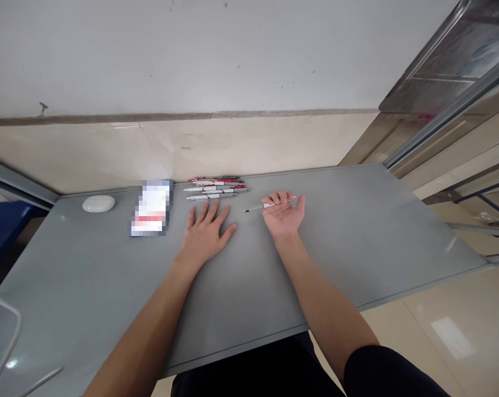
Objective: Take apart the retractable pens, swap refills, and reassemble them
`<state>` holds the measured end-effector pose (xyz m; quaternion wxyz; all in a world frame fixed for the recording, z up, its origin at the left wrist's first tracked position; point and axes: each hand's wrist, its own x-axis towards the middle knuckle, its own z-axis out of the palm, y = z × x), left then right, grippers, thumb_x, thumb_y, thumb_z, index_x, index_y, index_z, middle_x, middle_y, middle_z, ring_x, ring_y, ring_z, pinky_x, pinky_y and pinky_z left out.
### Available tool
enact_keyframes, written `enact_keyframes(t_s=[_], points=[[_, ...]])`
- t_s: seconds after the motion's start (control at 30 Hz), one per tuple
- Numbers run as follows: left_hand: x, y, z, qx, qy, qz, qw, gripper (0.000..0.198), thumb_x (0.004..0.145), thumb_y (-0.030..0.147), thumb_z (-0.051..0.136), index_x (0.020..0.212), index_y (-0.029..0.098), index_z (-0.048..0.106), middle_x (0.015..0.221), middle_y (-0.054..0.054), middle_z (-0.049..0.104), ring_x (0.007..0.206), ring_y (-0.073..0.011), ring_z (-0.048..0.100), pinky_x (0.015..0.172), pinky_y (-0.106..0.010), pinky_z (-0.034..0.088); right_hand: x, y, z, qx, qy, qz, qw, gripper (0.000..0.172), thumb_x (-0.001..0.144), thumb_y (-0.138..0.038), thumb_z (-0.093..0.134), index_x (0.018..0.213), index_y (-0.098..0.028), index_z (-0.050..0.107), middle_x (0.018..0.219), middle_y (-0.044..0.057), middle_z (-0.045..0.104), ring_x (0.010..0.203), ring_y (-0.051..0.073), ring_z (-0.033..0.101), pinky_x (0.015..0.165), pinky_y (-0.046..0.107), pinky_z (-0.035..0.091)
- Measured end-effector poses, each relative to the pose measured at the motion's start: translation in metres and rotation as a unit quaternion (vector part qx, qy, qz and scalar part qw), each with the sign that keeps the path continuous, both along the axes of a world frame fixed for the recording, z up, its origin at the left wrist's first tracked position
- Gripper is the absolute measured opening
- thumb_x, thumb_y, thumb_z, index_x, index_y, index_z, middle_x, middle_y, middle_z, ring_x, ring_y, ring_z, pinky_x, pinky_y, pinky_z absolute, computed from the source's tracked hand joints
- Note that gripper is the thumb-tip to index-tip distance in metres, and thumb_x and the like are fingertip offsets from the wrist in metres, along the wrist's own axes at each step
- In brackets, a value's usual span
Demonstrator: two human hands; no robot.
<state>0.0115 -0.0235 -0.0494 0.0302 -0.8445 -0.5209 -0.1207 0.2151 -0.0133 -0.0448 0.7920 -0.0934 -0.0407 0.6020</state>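
My left hand (205,231) lies palm down on the grey table (241,286) with its fingers spread and nothing in it. Just beyond its fingertips, several white and red pens (218,190) lie side by side in a loose pile near the back edge. My right hand (284,212) is turned palm up to the right of them. A white pen (255,208) lies across its palm under curled fingers, its dark tip pointing left toward my left hand and its other end near the thumb.
A blurred flat object with a bright face (152,207) lies left of the pens, and a white rounded case (98,203) sits farther left. White cables (13,336) are at the lower left. A wall (249,143) stands behind the table.
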Motion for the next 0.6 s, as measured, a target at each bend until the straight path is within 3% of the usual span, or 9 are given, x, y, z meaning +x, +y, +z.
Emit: enact_keyframes(t_s=[0.33,0.6], points=[[0.003,-0.001,0.003,0.026,-0.015,-0.009,1.000,0.054,0.093,0.050,0.039,0.139,0.025,0.046,0.150,-0.007,0.038,0.140,-0.0313,0.030,0.115,-0.055,0.018,-0.003,0.002,0.003,-0.026,-0.004,0.002,1.000,0.039,0.092,-0.050,0.033,0.065,-0.023,0.039,0.058,-0.005,0.035,0.052,0.012,0.037,0.053,0.028,0.039],[0.026,-0.002,0.010,0.078,-0.074,-0.086,0.990,0.048,0.094,0.041,0.041,0.137,0.021,0.049,0.145,-0.007,0.045,0.139,-0.0261,0.033,0.118,-0.048,0.019,-0.011,-0.001,0.005,-0.021,-0.074,0.012,0.997,0.038,0.091,-0.051,0.035,0.065,-0.024,0.041,0.058,-0.006,0.033,0.052,0.012,0.037,0.055,0.028,0.039]])
